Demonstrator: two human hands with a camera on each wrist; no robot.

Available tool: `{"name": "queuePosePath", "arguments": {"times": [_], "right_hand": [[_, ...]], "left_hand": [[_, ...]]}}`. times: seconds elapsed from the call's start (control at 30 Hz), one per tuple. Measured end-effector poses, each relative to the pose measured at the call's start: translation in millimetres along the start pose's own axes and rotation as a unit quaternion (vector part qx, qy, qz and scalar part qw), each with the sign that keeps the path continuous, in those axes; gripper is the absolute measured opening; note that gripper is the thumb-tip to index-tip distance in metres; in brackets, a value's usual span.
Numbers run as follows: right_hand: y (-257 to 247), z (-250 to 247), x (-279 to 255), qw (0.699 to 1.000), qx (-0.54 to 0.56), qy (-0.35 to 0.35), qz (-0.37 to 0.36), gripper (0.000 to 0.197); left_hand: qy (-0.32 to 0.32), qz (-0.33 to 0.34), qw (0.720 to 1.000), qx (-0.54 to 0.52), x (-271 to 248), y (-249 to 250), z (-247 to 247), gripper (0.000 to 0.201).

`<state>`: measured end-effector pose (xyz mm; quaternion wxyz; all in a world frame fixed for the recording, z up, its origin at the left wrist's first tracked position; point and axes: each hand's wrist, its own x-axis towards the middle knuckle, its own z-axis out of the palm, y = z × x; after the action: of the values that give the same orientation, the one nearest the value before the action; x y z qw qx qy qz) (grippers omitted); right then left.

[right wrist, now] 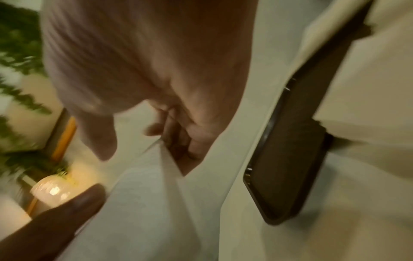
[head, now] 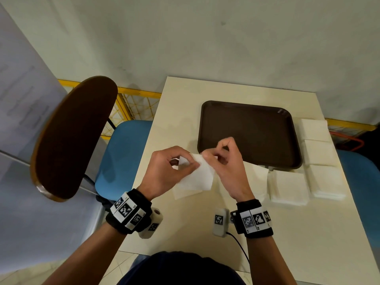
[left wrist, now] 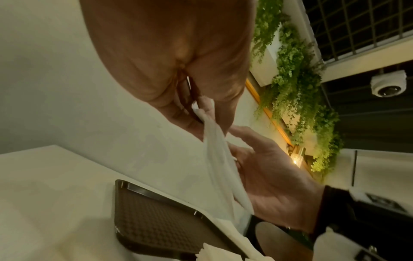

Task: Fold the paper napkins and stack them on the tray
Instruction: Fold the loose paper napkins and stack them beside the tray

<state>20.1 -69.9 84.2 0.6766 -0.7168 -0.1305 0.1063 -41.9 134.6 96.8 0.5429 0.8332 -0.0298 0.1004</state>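
Both hands pinch one napkin [head: 197,173] aloft, left hand [head: 164,171] and right hand [head: 226,161] at its top corners, the bare tray [head: 246,112] toward one o'clock, nearer the right.

- Trays [head: 249,112] — one, dark brown.
- Napkin stacks [head: 287,187] — four, white, at the tray's right side and near corner.
- Loose napkins [head: 197,175] — one held; another sheet beneath.
- Hands — two.
- Chairs [head: 123,153] — two blue seats.
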Motion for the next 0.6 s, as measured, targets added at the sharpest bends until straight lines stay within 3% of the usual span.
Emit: {"name": "queuePosePath", "arguments": {"times": [0.07, 0.17, 0.27, 0.4, 0.6], "right_hand": [[-5, 3, 1, 0.998, -0.056, -0.005, -0.008, 0.029], [-4, 2, 3, 0.991, -0.119, -0.027, -0.058, 0.011], [-3, -2, 3, 0.985, -0.151, -0.029, -0.082, 0.006], [-5, -4, 2, 0.981, -0.173, -0.017, -0.089, 0.008], [-2, -12, 2, 0.958, -0.260, -0.048, -0.113, 0.009]], "left_hand": [[-0.009, 0.025, 0.999, 0.026, 2, -1, 3, 0.011], [-0.022, 0.026, 0.999, 0.028, 6, -2, 3, 0.021], [-0.038, 0.002, 0.999, 0.005, 9, 0, 3, 0.032], [-0.031, -0.006, 0.999, 0.031, 15, -5, 6, 0.010], [-0.024, 0.018, 0.996, 0.084, 20, -9, 10, 0.007]]}}
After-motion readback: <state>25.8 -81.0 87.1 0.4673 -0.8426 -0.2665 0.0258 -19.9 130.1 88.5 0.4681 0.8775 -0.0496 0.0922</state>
